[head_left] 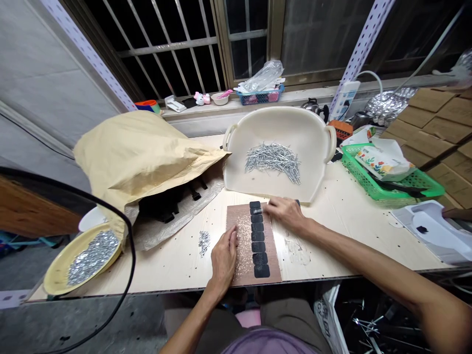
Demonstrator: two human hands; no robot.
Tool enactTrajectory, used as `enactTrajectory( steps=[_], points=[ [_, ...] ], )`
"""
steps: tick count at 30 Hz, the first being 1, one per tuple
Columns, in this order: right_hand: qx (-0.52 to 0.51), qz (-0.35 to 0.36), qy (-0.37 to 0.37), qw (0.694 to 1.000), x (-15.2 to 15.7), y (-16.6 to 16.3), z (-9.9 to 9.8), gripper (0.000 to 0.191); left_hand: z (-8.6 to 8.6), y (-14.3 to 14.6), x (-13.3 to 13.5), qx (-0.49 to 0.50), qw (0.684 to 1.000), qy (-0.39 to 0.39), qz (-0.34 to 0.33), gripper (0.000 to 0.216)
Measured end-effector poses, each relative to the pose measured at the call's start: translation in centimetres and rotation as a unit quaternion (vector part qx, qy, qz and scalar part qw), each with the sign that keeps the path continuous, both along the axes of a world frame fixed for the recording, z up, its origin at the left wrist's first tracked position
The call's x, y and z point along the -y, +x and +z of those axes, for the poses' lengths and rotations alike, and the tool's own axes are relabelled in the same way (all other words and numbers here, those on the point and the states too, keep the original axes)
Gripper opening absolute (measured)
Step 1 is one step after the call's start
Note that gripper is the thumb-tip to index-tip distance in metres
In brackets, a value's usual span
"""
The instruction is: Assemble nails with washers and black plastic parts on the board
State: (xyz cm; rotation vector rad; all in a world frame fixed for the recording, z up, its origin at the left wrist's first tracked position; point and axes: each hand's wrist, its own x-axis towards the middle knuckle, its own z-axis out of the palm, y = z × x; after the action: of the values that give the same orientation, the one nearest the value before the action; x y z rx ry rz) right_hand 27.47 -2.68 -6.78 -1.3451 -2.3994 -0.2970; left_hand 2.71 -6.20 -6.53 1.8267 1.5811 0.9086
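Note:
A brown board (273,248) lies on the table in front of me, pitted with small marks on its left half. A column of several black pads (258,238) runs down its middle. My left hand (223,258) rests on the board's left part, fingers together and lying flat. My right hand (284,213) is at the board's top right corner, fingers pinched near the second pad; what they hold is too small to make out. Behind the board stands a cream plastic tray (313,135) with a pile of silver nails (273,161).
A tan paper sack (136,152) with black parts spilling out lies at left. A yellow dish (59,268) of metal bits hangs over the left edge. A small heap of nails (203,241), a green basket (391,187), a white tray (435,231) and cardboard boxes (438,118) are around.

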Motion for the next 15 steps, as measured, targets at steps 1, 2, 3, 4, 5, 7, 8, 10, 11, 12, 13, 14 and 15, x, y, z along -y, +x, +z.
enactTrajectory(
  steps=[1, 2, 3, 4, 5, 7, 8, 10, 11, 12, 13, 14, 15],
  points=[
    [-0.005, -0.027, 0.003, 1.000, -0.8, 0.1, -0.1, 0.020, 0.0, 0.0, 0.0, -0.017, 1.000, 0.000, 0.001, 0.036],
    [-0.003, -0.027, 0.003, 1.000, -1.3, 0.1, -0.2, 0.020, 0.0, 0.1, -0.1, -0.031, 1.000, 0.000, 0.001, 0.036],
    [0.005, -0.004, 0.002, 1.000, -1.4, 0.1, -0.4, 0.019, 0.0, 0.1, -0.1, -0.041, 0.999, -0.001, 0.001, 0.037],
    [0.017, 0.029, 0.000, 0.999, -1.1, 0.1, -0.7, 0.019, 0.0, 0.1, -0.1, -0.048, 0.999, -0.001, 0.001, 0.037],
    [0.027, 0.060, -0.001, 0.998, -0.6, 0.1, -1.0, 0.020, -0.1, 0.1, -0.1, -0.053, 0.999, -0.001, 0.000, 0.038],
    [0.043, 0.089, 0.001, 0.995, 0.7, 0.0, -1.4, 0.020, -0.2, 0.2, -0.2, -0.058, 0.998, 0.000, -0.003, 0.038],
    [0.044, 0.083, 0.004, 0.996, 1.3, -0.1, -1.5, 0.020, -0.2, 0.2, -0.2, -0.060, 0.998, 0.002, -0.004, 0.038],
    [0.036, 0.060, 0.008, 0.997, 1.9, -0.2, -1.6, 0.020, -0.2, 0.1, -0.1, -0.066, 0.998, 0.005, -0.003, 0.038],
    [0.032, 0.054, 0.009, 0.998, 1.9, -0.2, -1.6, 0.020, -0.2, 0.1, -0.1, -0.069, 0.998, 0.007, -0.002, 0.039],
    [0.032, 0.054, 0.008, 0.998, 1.6, -0.3, -1.5, 0.020, -0.2, 0.1, -0.1, -0.072, 0.997, 0.007, -0.002, 0.039],
    [0.033, 0.054, 0.006, 0.998, 1.3, -0.3, -1.3, 0.020, -0.2, 0.1, -0.1, -0.074, 0.997, 0.008, -0.002, 0.039],
    [0.033, 0.048, 0.003, 0.998, 0.9, -0.3, -1.1, 0.020, -0.2, 0.1, -0.2, -0.075, 0.997, 0.008, -0.003, 0.039],
    [0.030, 0.032, 0.000, 0.999, 0.4, -0.2, -0.9, 0.020, -0.2, 0.1, -0.2, -0.073, 0.997, 0.009, -0.004, 0.039]
  ],
)
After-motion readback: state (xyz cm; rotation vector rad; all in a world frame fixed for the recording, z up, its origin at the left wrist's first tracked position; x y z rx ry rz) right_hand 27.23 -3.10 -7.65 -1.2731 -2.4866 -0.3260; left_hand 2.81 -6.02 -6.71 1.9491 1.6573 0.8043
